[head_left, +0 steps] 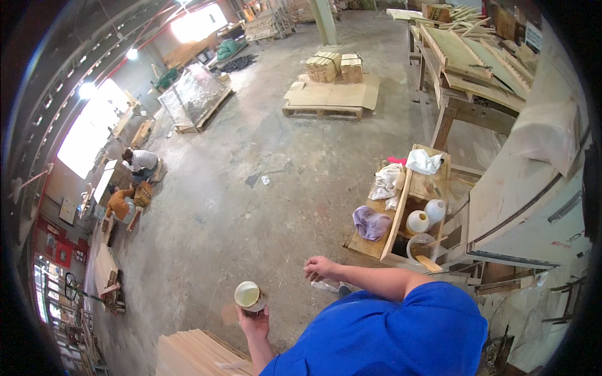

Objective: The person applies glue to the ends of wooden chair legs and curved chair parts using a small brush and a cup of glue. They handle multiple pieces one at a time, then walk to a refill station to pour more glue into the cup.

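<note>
My left hand (254, 323) is wrapped round a small open can (249, 297) at the lower middle, held upright or nearly so. Its inside looks pale yellow-green, and how full it is I cannot tell. Over the floor to the right of the can is my right hand (318, 268), its fingers curled in. Whether anything small is between those fingers is hidden. Just below this hand shows a whitish, see-through scrap (324, 286). A stack of light wooden boards (194, 354) lies at the lower edge, beside my left forearm.
On my right a wooden cart (401, 216) carries rags, including a purple cloth (371, 223), white jugs (417, 222) and a clear tub (421, 247) with a flat stick. Ahead sits a pallet (326, 103) with bundled wood. Two people (143, 161) crouch at far left.
</note>
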A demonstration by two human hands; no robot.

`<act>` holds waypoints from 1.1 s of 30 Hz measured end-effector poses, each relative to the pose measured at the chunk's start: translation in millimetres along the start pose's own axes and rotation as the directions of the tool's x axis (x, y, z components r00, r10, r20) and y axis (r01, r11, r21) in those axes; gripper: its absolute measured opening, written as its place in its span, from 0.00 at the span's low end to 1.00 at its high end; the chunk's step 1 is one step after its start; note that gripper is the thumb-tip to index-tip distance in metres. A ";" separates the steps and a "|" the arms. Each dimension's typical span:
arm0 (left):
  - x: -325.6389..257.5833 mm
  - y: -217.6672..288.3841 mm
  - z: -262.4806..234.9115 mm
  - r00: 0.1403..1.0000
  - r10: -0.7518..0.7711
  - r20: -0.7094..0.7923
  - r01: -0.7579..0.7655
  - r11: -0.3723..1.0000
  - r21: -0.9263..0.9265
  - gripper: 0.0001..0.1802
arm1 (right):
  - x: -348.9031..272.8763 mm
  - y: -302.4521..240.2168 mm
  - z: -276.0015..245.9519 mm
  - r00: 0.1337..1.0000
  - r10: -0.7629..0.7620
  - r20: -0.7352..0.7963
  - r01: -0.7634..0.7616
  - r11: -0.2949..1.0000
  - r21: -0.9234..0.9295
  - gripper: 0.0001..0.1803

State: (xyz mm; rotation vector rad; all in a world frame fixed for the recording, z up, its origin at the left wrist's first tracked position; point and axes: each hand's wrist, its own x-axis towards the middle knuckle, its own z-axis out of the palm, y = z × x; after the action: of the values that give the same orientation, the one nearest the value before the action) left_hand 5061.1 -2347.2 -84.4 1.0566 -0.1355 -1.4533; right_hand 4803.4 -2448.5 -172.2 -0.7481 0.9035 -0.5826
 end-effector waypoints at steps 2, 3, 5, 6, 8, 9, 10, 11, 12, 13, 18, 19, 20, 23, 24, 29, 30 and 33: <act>28.4 13.2 -21.6 0.999 0.007 -0.046 -0.010 0.997 -0.070 0.24 | 28.3 -13.4 7.1 0.999 -0.001 -0.032 0.000 1.000 -0.018 0.10; 41.1 18.7 -32.6 0.998 -0.011 -0.061 0.005 0.995 -0.099 0.24 | 40.5 -23.3 14.9 0.999 -0.012 -0.032 0.012 1.000 -0.020 0.10; 69.3 37.0 -52.7 0.997 -0.042 -0.071 0.032 0.991 -0.132 0.26 | 65.7 -41.7 24.5 0.998 -0.037 -0.044 0.037 0.999 -0.017 0.09; 88.1 44.2 -58.2 0.993 -0.079 -0.084 0.063 0.983 -0.174 0.26 | 79.6 -47.1 21.2 0.993 -0.061 -0.098 0.060 0.998 -0.011 0.09; 131.7 62.8 -66.9 0.979 -0.160 -0.123 0.130 0.967 -0.221 0.26 | 108.6 -45.1 11.9 0.972 -0.100 -0.213 0.109 0.993 0.033 0.08; 151.3 75.7 -75.3 0.965 -0.169 -0.202 0.140 0.979 -0.150 0.27 | 121.0 -45.9 10.2 0.947 -0.106 -0.303 0.135 0.988 0.076 0.07; 176.4 96.2 -69.9 0.980 -0.132 -0.149 0.125 0.990 -0.058 0.28 | 133.3 -49.6 2.4 0.903 -0.112 -0.415 0.197 0.966 0.169 0.06; 204.0 110.2 -63.1 0.989 -0.121 -0.088 0.122 0.992 0.011 0.28 | 143.4 -48.8 -8.1 0.842 -0.095 -0.532 0.252 0.939 0.232 0.05; 230.2 120.5 -53.4 0.992 -0.121 -0.023 0.123 0.990 0.074 0.29 | 150.0 -49.9 -23.4 0.751 -0.115 -0.650 0.344 0.909 0.236 0.04; 255.8 132.3 -41.8 0.990 -0.144 -0.002 0.143 0.982 0.124 0.29 | 150.8 -52.4 -39.1 0.640 -0.126 -0.758 0.430 0.877 0.217 0.03; 351.0 178.2 36.8 0.980 -0.197 0.038 0.176 0.935 0.307 0.31 | 132.2 -73.4 -97.1 -0.060 -0.126 -0.990 0.678 0.723 -0.133 0.03; 365.4 182.2 47.9 0.972 -0.223 0.070 0.188 0.924 0.333 0.31 | 124.8 -77.3 -105.0 -0.203 -0.053 -0.978 0.701 0.690 -0.183 0.04; 379.7 176.9 69.1 0.957 -0.271 0.104 0.218 0.907 0.360 0.29 | 103.3 -69.3 -124.4 -0.365 -0.011 -0.931 0.674 0.687 -0.273 0.04; 411.4 153.7 118.5 0.921 -0.360 0.146 0.265 0.857 0.442 0.24 | 68.0 -53.6 -147.4 -0.736 0.121 -0.666 0.469 0.801 -0.373 0.15; 419.0 139.0 140.3 0.882 -0.441 0.169 0.312 0.813 0.492 0.24 | 51.7 -43.4 -154.1 -0.791 0.163 -0.589 0.447 0.813 -0.374 0.16; 443.3 67.0 245.6 0.693 -0.664 0.282 0.368 0.662 0.653 0.24 | 20.1 -30.5 -181.2 -0.911 0.313 -0.267 0.389 0.868 -0.308 0.22; 444.7 52.9 268.3 0.646 -0.702 0.299 0.378 0.634 0.674 0.24 | 14.6 -28.4 -187.1 -0.896 0.314 -0.313 0.409 0.858 -0.311 0.24; 455.6 10.4 330.5 0.562 -0.760 0.326 0.329 0.567 0.755 0.24 | -3.6 -28.9 -203.6 -0.863 0.298 -0.407 0.441 0.837 -0.324 0.29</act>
State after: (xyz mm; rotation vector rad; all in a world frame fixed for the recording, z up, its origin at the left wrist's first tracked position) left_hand 4940.5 -2895.9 -120.5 1.1357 -0.8933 -2.4906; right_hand 4623.6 -2529.5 -230.4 0.9903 2.6111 -2.3360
